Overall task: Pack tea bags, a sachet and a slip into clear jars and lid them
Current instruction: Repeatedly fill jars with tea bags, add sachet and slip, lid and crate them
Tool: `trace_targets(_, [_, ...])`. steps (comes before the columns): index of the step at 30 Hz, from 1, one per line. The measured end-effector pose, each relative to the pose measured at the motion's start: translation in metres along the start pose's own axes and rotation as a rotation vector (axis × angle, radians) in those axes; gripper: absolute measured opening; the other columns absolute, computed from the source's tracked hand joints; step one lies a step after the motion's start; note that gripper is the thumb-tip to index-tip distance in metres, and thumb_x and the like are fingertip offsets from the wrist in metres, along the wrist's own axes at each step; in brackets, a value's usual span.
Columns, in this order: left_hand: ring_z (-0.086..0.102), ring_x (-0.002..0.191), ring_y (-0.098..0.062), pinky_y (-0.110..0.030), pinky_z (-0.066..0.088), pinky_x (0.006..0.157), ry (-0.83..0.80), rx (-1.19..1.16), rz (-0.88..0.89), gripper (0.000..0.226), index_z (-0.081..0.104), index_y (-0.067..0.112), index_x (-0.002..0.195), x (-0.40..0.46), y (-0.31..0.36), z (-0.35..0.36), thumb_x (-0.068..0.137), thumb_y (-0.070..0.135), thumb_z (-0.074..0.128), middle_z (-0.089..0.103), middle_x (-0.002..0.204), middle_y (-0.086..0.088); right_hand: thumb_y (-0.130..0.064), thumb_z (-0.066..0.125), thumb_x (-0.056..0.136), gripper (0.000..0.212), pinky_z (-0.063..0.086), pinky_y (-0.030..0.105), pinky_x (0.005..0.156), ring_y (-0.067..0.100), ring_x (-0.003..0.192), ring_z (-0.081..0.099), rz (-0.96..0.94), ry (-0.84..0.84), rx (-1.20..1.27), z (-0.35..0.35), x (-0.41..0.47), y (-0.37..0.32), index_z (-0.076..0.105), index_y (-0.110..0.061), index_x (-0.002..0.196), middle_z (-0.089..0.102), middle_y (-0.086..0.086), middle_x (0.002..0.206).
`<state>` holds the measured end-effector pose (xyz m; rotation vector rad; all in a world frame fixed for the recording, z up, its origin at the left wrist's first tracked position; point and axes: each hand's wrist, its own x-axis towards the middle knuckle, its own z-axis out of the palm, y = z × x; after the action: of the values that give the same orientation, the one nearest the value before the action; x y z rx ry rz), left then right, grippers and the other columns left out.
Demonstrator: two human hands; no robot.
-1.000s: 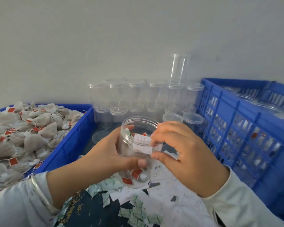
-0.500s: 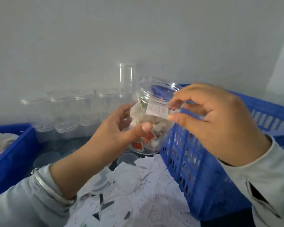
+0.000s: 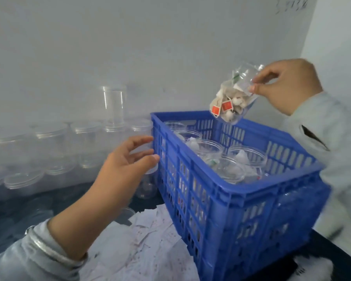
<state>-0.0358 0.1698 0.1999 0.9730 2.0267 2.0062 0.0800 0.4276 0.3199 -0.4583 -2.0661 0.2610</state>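
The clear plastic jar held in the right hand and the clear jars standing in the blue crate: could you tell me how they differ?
The held clear plastic jar is tilted in the air, pinched by the right hand; the clear jars in the blue plastic crate stand upright. The held jar sits above the blue plastic crate, the others inside it. All are lidless and hold tea bags.

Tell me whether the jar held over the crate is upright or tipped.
Tipped: the jar leans, mouth up-right at the right hand, base down-left over the blue crate.

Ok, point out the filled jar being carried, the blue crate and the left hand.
filled jar [image 3: 230, 102], head view, its wall over the tea bags.
blue crate [image 3: 227, 191], head view, near rim.
left hand [image 3: 122, 165], head view, back of hand.
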Motion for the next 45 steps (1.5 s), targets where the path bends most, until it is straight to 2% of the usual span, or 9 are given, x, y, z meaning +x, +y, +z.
trace_targets(4, [0.068,0.088,-0.018,-0.038,0.05,0.085,0.089,-0.011,-0.116,0.024,0.064,0.029,0.098,-0.003,-0.019,-0.012,0.087,0.008,0.062,0.074,0.085,0.01,-0.012,0.075,0.076,0.018,0.035,0.014,0.071,0.024,0.096,0.063,0.138,-0.203,-0.189,0.037,0.013,0.039,0.074,-0.005,0.093,0.071,0.011,0.1])
trace_targets(9, [0.066,0.078,-0.018,-0.031,0.049,0.079,0.126,0.027,-0.206,0.022,0.068,0.026,0.094,-0.01,-0.047,-0.025,0.086,0.006,0.064,0.074,0.085,0.002,-0.019,0.072,0.076,0.02,0.046,0.025,0.083,0.028,0.102,0.061,0.256,-0.449,-0.353,0.077,0.007,0.066,0.076,-0.01,0.094,0.069,0.009,0.107])
trace_targets(14, [0.069,0.077,-0.019,-0.038,0.05,0.081,0.109,-0.01,-0.256,0.026,0.072,0.031,0.085,-0.015,-0.064,-0.029,0.072,0.01,0.077,0.074,0.088,-0.004,-0.039,0.063,0.082,0.034,0.036,0.026,0.055,0.024,0.069,0.061,0.286,-0.527,-0.296,0.088,0.002,0.066,0.07,-0.008,0.068,0.067,0.005,0.066])
trace_targets(18, [0.067,0.087,-0.031,-0.046,0.046,0.094,0.104,0.02,-0.264,0.028,0.072,0.035,0.084,-0.02,-0.07,-0.025,0.078,0.008,0.072,0.074,0.087,-0.008,-0.059,0.043,0.09,0.059,0.04,0.027,0.067,0.009,0.056,0.057,0.287,-0.799,-0.297,0.094,-0.01,0.062,0.071,-0.019,0.057,0.066,-0.012,0.056])
trace_targets(23, [0.069,0.086,-0.027,-0.048,0.047,0.092,0.099,0.031,-0.243,0.028,0.072,0.036,0.082,-0.025,-0.061,-0.034,0.066,0.013,0.078,0.074,0.085,-0.009,-0.059,0.034,0.094,0.064,0.039,0.03,0.081,0.017,0.076,0.061,0.25,-0.801,-0.287,0.089,-0.013,0.059,0.072,-0.021,0.06,0.065,-0.008,0.068])
trace_targets(29, [0.069,0.082,-0.015,-0.033,0.05,0.079,0.111,0.125,-0.216,0.031,0.074,0.028,0.077,-0.029,-0.054,-0.066,0.084,0.0,0.063,0.074,0.083,0.003,-0.047,0.04,0.097,0.052,0.037,0.027,0.077,0.02,0.084,0.063,0.175,-0.624,-0.133,0.081,-0.015,0.042,0.072,-0.014,0.072,0.071,0.002,0.082])
trace_targets(34, [0.069,0.085,-0.016,-0.038,0.051,0.086,0.058,0.262,-0.248,0.032,0.074,0.033,0.076,-0.038,-0.043,-0.094,0.085,0.003,0.064,0.074,0.082,0.001,-0.038,0.048,0.096,0.038,0.034,0.01,0.055,-0.002,0.061,0.052,0.045,-0.444,0.002,0.075,-0.019,-0.007,0.069,-0.021,0.069,0.068,-0.002,0.075])
trace_targets(38, [0.068,0.08,-0.016,-0.05,0.049,0.091,0.042,0.358,-0.27,0.027,0.071,0.039,0.078,-0.05,-0.032,-0.119,0.084,0.013,0.067,0.074,0.082,0.003,-0.039,0.052,0.093,0.033,0.035,0.017,0.054,0.002,0.056,0.048,-0.122,-0.558,-0.015,0.083,-0.033,-0.074,0.071,-0.022,0.072,0.056,-0.012,0.057])
trace_targets(45, [0.068,0.081,-0.01,-0.028,0.051,0.079,0.095,0.346,-0.304,0.023,0.072,0.031,0.075,-0.073,-0.034,-0.162,0.087,0.013,0.063,0.073,0.084,0.007,-0.036,0.046,0.097,0.038,0.036,0.028,0.063,0.026,0.076,0.051,-0.416,-0.88,-0.346,0.136,-0.059,-0.183,0.067,-0.007,0.082,0.059,0.007,0.076])
